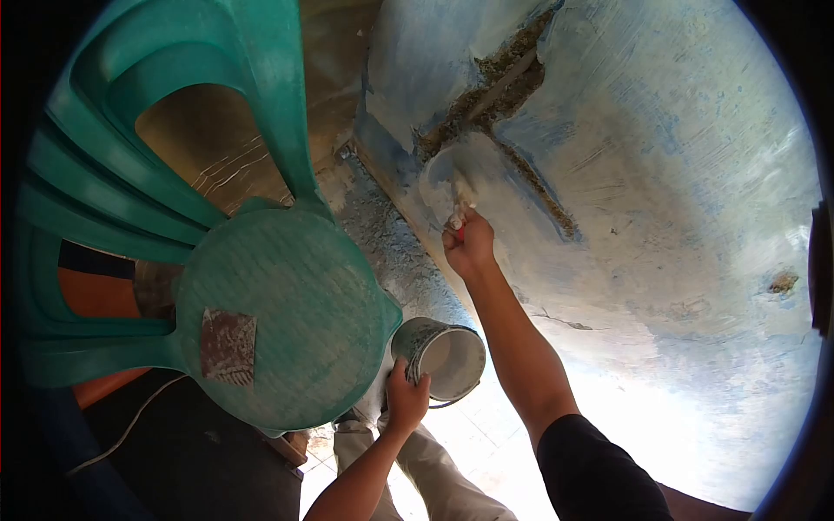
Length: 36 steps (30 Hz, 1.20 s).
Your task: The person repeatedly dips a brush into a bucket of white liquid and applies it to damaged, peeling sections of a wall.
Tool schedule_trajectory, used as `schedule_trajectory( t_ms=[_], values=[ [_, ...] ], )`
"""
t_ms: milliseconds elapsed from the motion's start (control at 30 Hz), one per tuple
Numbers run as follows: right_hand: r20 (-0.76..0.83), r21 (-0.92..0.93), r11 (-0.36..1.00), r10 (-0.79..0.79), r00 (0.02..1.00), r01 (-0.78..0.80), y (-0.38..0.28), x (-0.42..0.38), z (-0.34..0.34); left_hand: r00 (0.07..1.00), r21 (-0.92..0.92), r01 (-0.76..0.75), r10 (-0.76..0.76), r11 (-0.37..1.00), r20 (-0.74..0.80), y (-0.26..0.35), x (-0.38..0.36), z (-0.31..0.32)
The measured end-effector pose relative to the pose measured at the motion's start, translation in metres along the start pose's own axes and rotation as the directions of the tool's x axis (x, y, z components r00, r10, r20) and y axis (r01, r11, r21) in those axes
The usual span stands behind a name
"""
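Observation:
My right hand (469, 246) is closed round the red handle of a small tool (463, 195) smeared with pale, wet-looking paste. Its working end lies against the wall (660, 191), just below a deep crack (504, 87); whether it is a brush or a putty knife I cannot make out. Lower down, my left hand (407, 398) grips the rim of a grey bucket (453, 363), tilted so that its mouth faces right. Pale residue coats the inside of the bucket. A smoother damp-looking patch surrounds the tool on the wall.
A green plastic chair (287, 304) stands close on the left, with a brown abrasive-looking square (228, 346) on its seat. Crumbled debris (382, 234) lies along the wall's foot. A narrower crack (543, 191) and a small hole (784, 282) mark the wall. A pale cable (130, 425) hangs lower left.

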State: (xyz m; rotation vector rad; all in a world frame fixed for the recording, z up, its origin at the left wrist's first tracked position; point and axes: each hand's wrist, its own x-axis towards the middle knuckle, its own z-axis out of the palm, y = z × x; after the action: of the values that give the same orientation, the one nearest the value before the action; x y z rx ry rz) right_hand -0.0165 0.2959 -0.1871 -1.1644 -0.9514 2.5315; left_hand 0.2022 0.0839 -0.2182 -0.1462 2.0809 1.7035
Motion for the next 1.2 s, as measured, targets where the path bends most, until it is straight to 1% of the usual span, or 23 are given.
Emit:
schedule_trajectory(
  t_ms=[33,100,133,200,233,300,333,400,433,500,533,600,633,700,733,800,833,900,933,1000,1033,1100,1200],
  values=[
    [-0.003,-0.002,1.000,0.002,1.000,-0.002,0.002,-0.017,0.008,1.000,-0.001,0.004,-0.004,1.000,0.000,0.001,-0.002,-0.002],
    [0.141,-0.167,0.967,-0.168,0.976,0.191,0.008,-0.055,0.022,1.000,0.031,0.010,-0.010,0.999,-0.011,0.005,0.000,-0.005],
    [0.146,-0.168,0.967,-0.169,0.975,0.193,0.010,-0.058,0.022,1.000,0.029,0.008,-0.007,1.000,-0.014,0.003,0.001,-0.004],
    [0.105,-0.197,0.976,0.116,0.988,-0.093,0.015,-0.061,0.023,1.000,0.041,0.021,-0.021,0.999,-0.017,0.001,0.002,-0.006],
    [0.107,-0.196,0.976,0.117,0.987,-0.094,0.018,-0.054,0.024,1.000,0.042,0.021,-0.020,0.999,-0.019,0.003,0.002,-0.008],
    [-0.102,-0.243,0.966,0.064,0.993,-0.087,0.021,-0.022,0.025,0.998,-0.021,-0.033,0.032,0.999,-0.050,0.010,0.002,-0.010],
    [-0.102,-0.244,0.966,0.064,0.993,-0.087,0.018,-0.003,0.022,0.998,-0.022,-0.034,0.033,0.999,-0.051,0.005,0.003,-0.009],
    [-0.153,-0.077,0.997,0.009,0.988,-0.021,0.006,0.028,0.012,0.999,-0.010,-0.029,0.029,1.000,-0.047,-0.009,0.003,-0.008],
    [-0.156,-0.078,0.997,0.008,0.988,-0.020,0.004,0.014,0.022,0.999,-0.011,-0.027,0.027,1.000,-0.043,-0.009,0.004,-0.011],
    [-0.051,-0.232,0.965,-0.140,0.989,0.124,0.003,-0.022,0.041,0.996,0.006,0.084,-0.084,0.996,0.022,-0.005,0.004,-0.015],
    [-0.052,-0.234,0.964,-0.143,0.988,0.127,0.005,-0.038,0.045,0.996,0.003,0.083,-0.083,0.997,0.024,0.001,0.004,-0.018],
    [0.059,-0.312,0.925,-0.209,0.976,0.217,0.011,-0.061,0.050,0.986,0.003,0.152,-0.152,0.988,0.062,0.014,0.006,-0.024],
    [0.065,-0.306,0.925,-0.213,0.975,0.223,0.010,-0.059,0.054,0.988,0.005,0.144,-0.144,0.990,0.060,0.007,0.009,-0.021],
    [-0.176,-0.304,0.953,-0.037,0.984,-0.019,0.010,-0.058,0.058,0.996,0.092,-0.053,0.059,0.994,-0.064,-0.014,0.007,-0.010],
    [-0.174,-0.299,0.954,-0.038,0.984,-0.016,0.007,-0.047,0.054,0.996,0.096,-0.058,0.064,0.994,-0.063,-0.003,0.008,-0.011],
    [-0.245,-0.202,0.979,-0.082,0.966,0.032,-0.002,-0.019,0.045,0.999,-0.010,-0.045,0.044,0.999,-0.029,0.022,0.009,-0.016],
    [-0.245,-0.199,0.979,-0.085,0.966,0.036,-0.003,-0.020,0.045,0.998,-0.009,-0.049,0.049,0.999,-0.027,0.034,0.011,-0.021],
    [-0.088,-0.286,0.949,-0.167,0.982,0.136,-0.005,-0.026,0.045,0.986,0.012,0.108,-0.109,0.994,0.124,0.050,0.013,-0.028],
    [-0.093,-0.287,0.948,-0.171,0.981,0.138,-0.007,-0.039,0.051,0.986,0.010,0.108,-0.108,0.994,0.130,0.047,0.012,-0.026],
    [0.031,-0.382,0.887,-0.268,0.963,0.260,-0.010,-0.073,0.061,0.998,0.008,-0.012,0.011,1.000,0.056,0.037,0.010,-0.020],
    [0.029,-0.382,0.885,-0.277,0.960,0.267,-0.014,-0.086,0.060,0.998,0.005,-0.017,0.017,1.000,0.063,0.041,0.009,-0.021],
    [-0.028,-0.363,0.925,-0.136,0.990,0.117,-0.022,-0.114,0.052,0.994,-0.035,0.040,-0.036,0.999,0.104,0.051,0.003,-0.026],
    [0.114,-0.533,0.831,-0.118,0.986,0.161,-0.048,-0.166,0.031,0.994,-0.015,0.042,-0.040,0.999,0.105,0.069,-0.010,-0.035]
  ],
)
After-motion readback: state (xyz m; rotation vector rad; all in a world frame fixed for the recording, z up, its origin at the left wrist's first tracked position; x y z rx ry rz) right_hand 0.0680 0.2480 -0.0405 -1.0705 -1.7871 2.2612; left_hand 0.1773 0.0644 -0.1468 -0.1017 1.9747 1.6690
